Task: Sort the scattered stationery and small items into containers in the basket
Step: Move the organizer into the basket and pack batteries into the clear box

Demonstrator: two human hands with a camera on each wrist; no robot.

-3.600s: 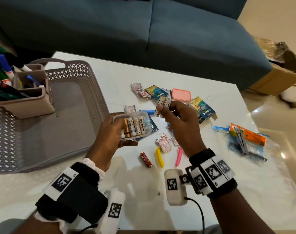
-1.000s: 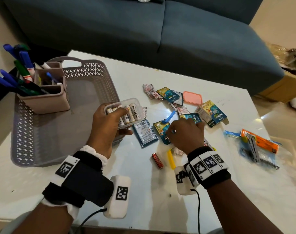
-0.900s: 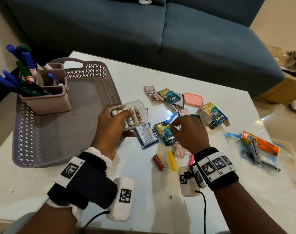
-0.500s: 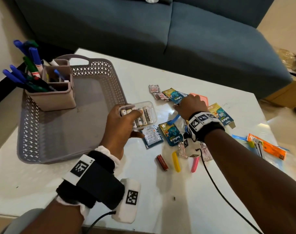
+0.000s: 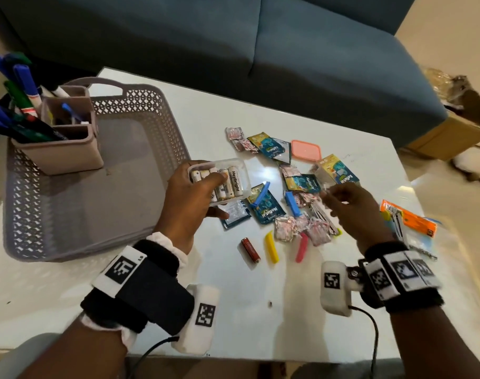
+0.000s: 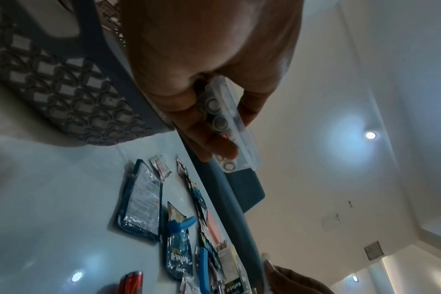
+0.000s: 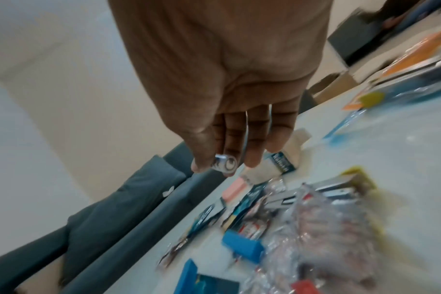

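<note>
My left hand (image 5: 210, 194) grips a clear plastic box (image 5: 234, 180) of several white batteries just off the grey basket's (image 5: 151, 110) right rim. The box (image 6: 230, 127) shows the batteries' round ends in the left wrist view. To its right, my right hand (image 5: 333, 196) hovers over the scattered pile. It pinches a small white battery (image 7: 225, 166) between thumb and fingers; the head view shows it only as a blur. A red battery (image 5: 250, 249) lies on the white table near the front.
A beige pen holder (image 5: 63, 154) full of markers stands in the basket's far left corner. Foil sachets, blue packets, a pink lid (image 5: 306, 149), yellow (image 5: 271, 247) and pink (image 5: 301, 247) clips and an orange staple pack (image 5: 408, 228) litter the table. A blue sofa lies beyond.
My right hand reached out to the far packets by the pink lid, then drew back with a battery in its fingers. My left hand kept hold of the battery box.
</note>
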